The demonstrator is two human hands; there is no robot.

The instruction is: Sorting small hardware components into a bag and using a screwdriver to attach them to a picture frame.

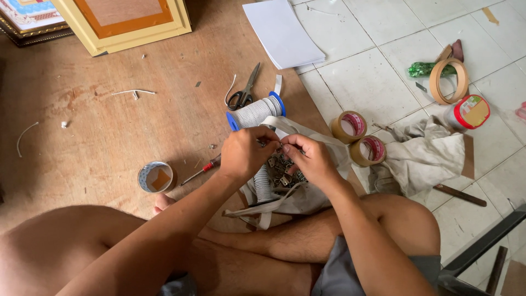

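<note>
A: Both hands at mid-frame, fingertips pinched together on something small?

B: Yes. Left hand (245, 152) and right hand (308, 157) meeting just above the open cloth bag (323, 192), each pinching the white strap (264, 183); whether also a small metal piece, cannot tell. Bag directly beneath the hands, full of small metal clips (283, 171).

A: And the strap's source?

B: One spool of white strap (255, 113) with blue ends, lying just above the left hand, touching the bag's edge.

A: Counts around it?

B: One pair of black-handled scissors (245, 90) just above the spool. One red-handled screwdriver (201, 170) left of the left hand. One small tape roll (155, 177) at lower left. Two brown tape rolls (359, 137) side by side right of the bag, one larger empty tape ring (449, 80) at upper right.

A: Packages, labels?

B: One round container with red rim and yellow lid (469, 112) at right, beside a crumpled grey rag (422, 155). One white paper stack (283, 33) at top centre. Yellow picture frame (129, 22) at upper left, on the brown board (98, 126).
</note>
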